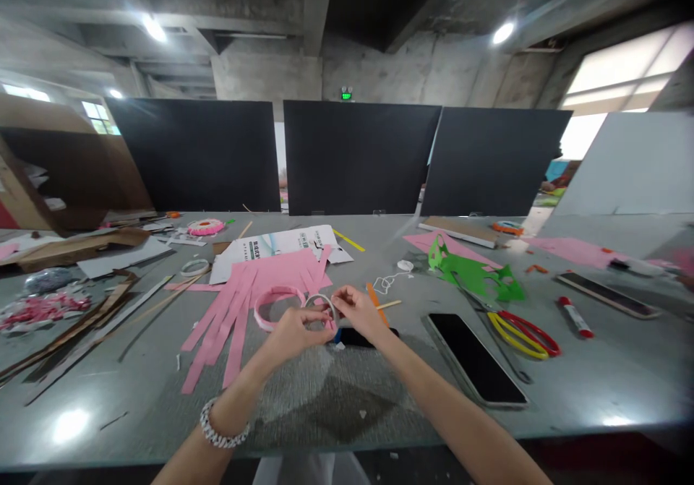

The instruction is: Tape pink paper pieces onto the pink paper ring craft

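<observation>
My left hand [301, 327] and my right hand [358, 310] meet over the middle of the table. Between them stands a narrow roll of tape [332, 304], its pale rim upright. The fingers of both hands are closed at this roll, and a bit of pink shows by the left fingertips. Just left of it is a pink paper ring [265, 317], reaching behind my left hand; whether the two touch is unclear. Beyond lies pink paper [276, 272] cut into long strips. A dark object [358, 337] lies partly hidden under my right wrist.
On the right are a phone [477, 358], red-and-yellow-handled scissors [520, 333], a marker [575, 317] and green cut paper [477, 272]. White string [393, 277] lies ahead. Cardboard strips [81, 326] and pink scraps [43, 310] cover the left. Black panels [361, 156] line the back.
</observation>
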`<state>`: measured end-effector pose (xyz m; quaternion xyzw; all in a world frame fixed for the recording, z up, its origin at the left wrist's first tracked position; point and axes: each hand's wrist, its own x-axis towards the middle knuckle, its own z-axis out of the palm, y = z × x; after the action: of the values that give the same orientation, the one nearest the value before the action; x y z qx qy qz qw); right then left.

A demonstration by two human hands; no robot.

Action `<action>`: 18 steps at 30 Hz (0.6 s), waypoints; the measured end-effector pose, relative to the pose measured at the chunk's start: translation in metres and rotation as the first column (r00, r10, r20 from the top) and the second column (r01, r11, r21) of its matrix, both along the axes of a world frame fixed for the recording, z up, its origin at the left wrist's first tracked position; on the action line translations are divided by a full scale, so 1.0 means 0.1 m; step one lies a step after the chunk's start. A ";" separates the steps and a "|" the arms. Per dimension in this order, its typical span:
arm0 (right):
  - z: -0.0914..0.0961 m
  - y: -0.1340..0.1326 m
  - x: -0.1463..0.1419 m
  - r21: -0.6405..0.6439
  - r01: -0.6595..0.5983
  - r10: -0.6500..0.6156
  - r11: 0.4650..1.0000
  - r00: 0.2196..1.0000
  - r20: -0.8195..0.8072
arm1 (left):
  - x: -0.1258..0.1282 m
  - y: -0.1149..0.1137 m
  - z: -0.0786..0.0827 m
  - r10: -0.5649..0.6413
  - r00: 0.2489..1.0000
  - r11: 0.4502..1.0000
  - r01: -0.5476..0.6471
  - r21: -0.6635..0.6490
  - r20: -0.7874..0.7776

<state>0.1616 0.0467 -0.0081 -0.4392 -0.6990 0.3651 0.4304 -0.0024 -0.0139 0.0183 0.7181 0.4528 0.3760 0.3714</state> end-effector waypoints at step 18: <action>-0.35 -0.19 0.17 0.030 0.166 -0.167 0.986 0.986 0.020 | 0.27 -0.02 -0.23 -0.241 0.967 0.952 0.252 -0.172 0.083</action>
<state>0.1785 0.0281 -0.0429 -0.4940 -0.6698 0.3129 0.4576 0.0244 -0.0162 -0.0046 0.7204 0.3805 0.3056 0.4928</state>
